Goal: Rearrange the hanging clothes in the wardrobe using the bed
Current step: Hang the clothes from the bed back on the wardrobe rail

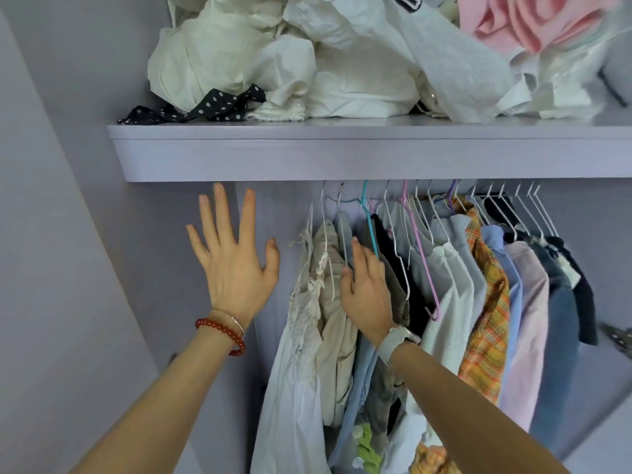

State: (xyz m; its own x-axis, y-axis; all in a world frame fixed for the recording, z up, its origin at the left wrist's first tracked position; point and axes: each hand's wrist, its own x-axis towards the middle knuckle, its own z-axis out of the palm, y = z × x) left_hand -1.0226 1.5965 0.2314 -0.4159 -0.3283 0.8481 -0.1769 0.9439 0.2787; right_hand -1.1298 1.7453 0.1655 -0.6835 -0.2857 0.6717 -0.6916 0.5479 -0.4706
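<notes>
Several garments hang on thin hangers under the wardrobe shelf: a white lacy dress (301, 336) at the left, a beige garment (337, 336), a light blue one, grey and white tops, an orange plaid shirt (489, 313), a pink top (526, 319) and dark clothes at the right. My left hand (236, 265) is raised with fingers spread in the free space left of the clothes, touching nothing. My right hand (367, 289) reaches in between the beige garment and the teal hanger (371, 227), fingers straight against the fabric. The bed is out of view.
The lilac shelf (342, 155) above the rail carries a heap of white bags and clothes, a black polka-dot strip (201, 107) and a pink cloth (523, 22). The wardrobe's left wall stands beside my left hand. A metal hinge (619, 340) shows at the right edge.
</notes>
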